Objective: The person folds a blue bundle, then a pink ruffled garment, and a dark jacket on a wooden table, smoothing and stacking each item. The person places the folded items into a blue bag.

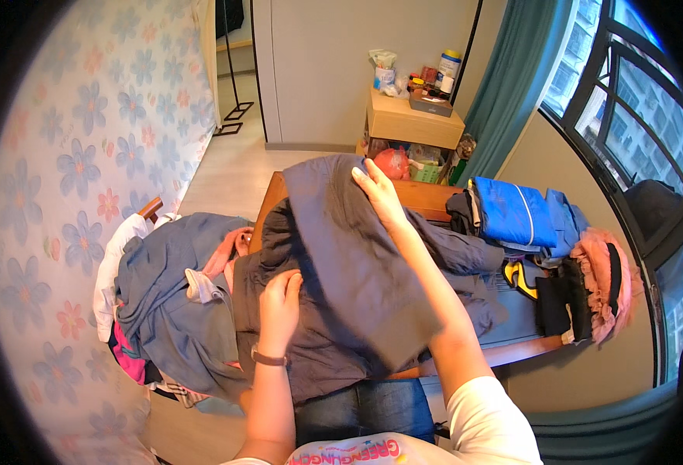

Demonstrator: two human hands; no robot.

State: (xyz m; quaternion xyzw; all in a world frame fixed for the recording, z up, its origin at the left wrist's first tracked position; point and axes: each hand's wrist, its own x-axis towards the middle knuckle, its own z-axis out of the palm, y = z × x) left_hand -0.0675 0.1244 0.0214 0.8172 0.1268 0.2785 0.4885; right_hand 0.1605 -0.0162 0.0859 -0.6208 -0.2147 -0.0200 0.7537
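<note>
A dark grey garment (353,261) lies spread in front of me, one wide panel of it raised and blurred at its lower edge. My right hand (379,192) pinches the top edge of that panel between thumb and fingers. Lower and to the left, my left hand (281,296), with a brown band at the wrist, has its fingertips together on the dark cloth. What lies under the raised panel is hidden. Beside the garment on the left is a heap of clothes with a blue-grey piece (173,290) on top.
Folded clothes, a bright blue one (510,209) uppermost, lie at the right by a pink ruffled garment (603,279) and a black and yellow item (518,279). A wooden cabinet (414,125) holding jars stands beyond. A flowered fabric (80,163) hangs at left; windows are at right.
</note>
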